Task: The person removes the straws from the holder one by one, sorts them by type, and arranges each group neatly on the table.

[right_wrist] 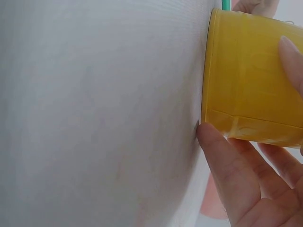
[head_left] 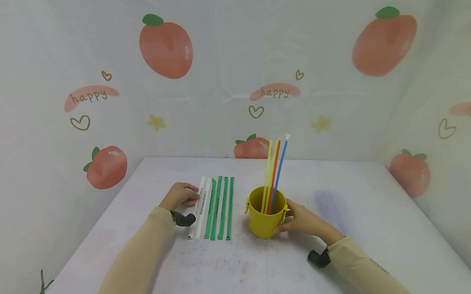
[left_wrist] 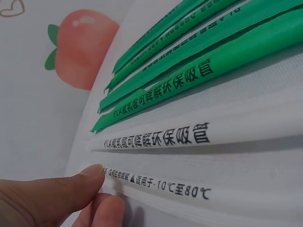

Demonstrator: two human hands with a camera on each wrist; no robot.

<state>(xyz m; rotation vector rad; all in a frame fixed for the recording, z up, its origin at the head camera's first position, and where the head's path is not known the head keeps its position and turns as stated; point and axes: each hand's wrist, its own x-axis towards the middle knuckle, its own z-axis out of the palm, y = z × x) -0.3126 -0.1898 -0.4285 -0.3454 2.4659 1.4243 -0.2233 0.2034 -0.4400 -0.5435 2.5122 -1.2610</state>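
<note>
From the head view, my left arm stretches forward, and its hand (head_left: 181,195) has thumb and forefinger nearly together, lightly pinching the outer white straw (head_left: 196,208) in a row on the counter (head_left: 208,273). My right arm angles in from the lower right; that hand (head_left: 302,218) is curled round the right side of the yellow bucket (head_left: 261,226), half spread to fit its curve. The inner white straw (head_left: 204,208) and four green straws (head_left: 216,208) lie between my hands, left of the bucket, while slim yellow, red and blue straws (head_left: 276,167) lean upright in it.

From the left wrist, my thumb covers one end of the outer straw; the wrappers are papery, crimped at the tips and printed in black.

From the right wrist, my fingers press a smooth, glossy, round wall, one fingertip by its base.
</note>
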